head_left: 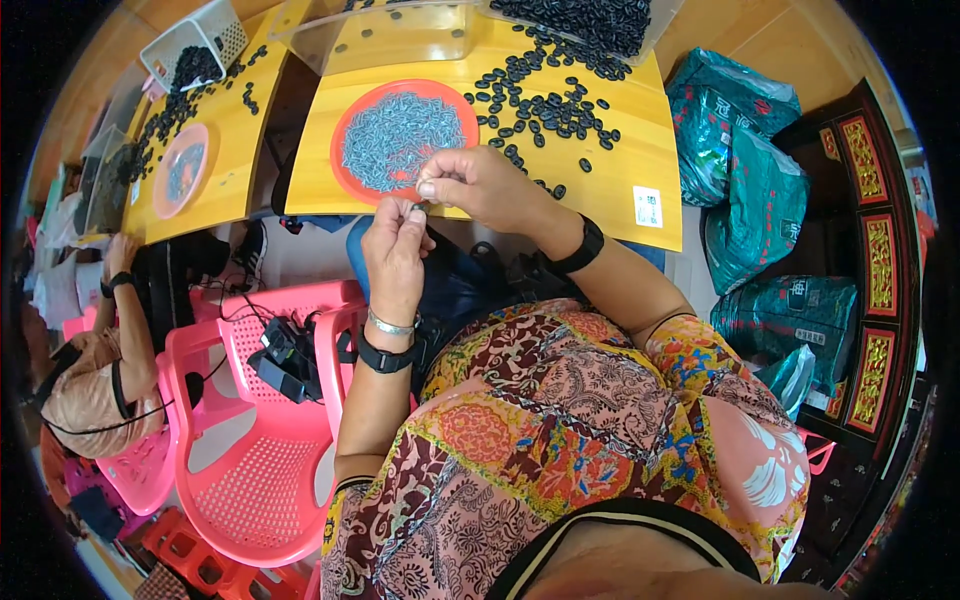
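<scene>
1. A small dark piece [421,207] sits at the fingertips of the person's left hand [397,240], just off the table's near edge; the thumb and fingers grip it.
2. The right hand [470,180] is just beside it, thumb and forefinger closed together at the tips; whether anything is pinched there cannot be told.
3. Behind the hands, a round, smooth red plate [338,150] holds a heap of thin, shiny, silvery-grey slivers [400,130], apparently metal.
4. Right of the plate, glossy black ovals [560,115] lie scattered across the yellow table [600,215], whose surface looks smooth.
5. A white sticker [648,207] with a dark square code and small print is on the table's right corner.
6. Beyond the plate stands a clear, hard-walled bin [400,45].
7. To the right, crinkled, shiny green bags [755,205] bear pale and red characters.
8. Further right, a dark cabinet [850,225] carries carved gold-and-red panels.
9. At left stands a perforated pink chair [265,500], seemingly plastic.
</scene>
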The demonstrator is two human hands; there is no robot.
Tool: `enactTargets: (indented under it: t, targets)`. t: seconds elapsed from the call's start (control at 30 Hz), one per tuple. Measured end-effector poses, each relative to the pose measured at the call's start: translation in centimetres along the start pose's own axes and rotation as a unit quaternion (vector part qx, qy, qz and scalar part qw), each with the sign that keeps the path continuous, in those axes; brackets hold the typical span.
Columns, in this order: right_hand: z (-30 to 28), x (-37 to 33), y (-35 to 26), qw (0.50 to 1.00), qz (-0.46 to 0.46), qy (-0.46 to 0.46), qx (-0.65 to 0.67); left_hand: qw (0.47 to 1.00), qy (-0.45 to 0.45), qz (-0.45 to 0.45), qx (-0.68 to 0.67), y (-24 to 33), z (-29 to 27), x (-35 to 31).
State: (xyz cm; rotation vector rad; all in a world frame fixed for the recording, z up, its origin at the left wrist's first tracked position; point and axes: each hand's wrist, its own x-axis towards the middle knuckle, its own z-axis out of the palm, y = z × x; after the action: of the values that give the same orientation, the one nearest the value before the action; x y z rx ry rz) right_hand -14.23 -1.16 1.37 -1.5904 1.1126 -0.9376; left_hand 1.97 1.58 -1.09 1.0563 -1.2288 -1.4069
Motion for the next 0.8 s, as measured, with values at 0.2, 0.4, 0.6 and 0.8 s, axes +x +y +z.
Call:
enactTargets:
  t: [0.2,0.4,0.6,0.8]
  targets:
    - [0.05,-0.26,-0.38,0.998,-0.013,-0.01,-0.057,1.0,0.003,0.005,0.022,0.02,0.13,-0.05]
    - [-0.14,-0.16,-0.32,0.998,-0.026,0.003,-0.063,0.999,0.002,0.0,0.04,-0.08,0.04,0.0]
    - [0.07,-0.31,-0.26,0.995,-0.033,-0.001,-0.094,0.999,0.0,-0.006,0.035,-0.28,-0.06,0.03]
    - [0.16,-0.37,-0.2,0.996,-0.017,-0.006,-0.085,1.0,-0.004,-0.01,0.025,-0.48,-0.19,0.12]
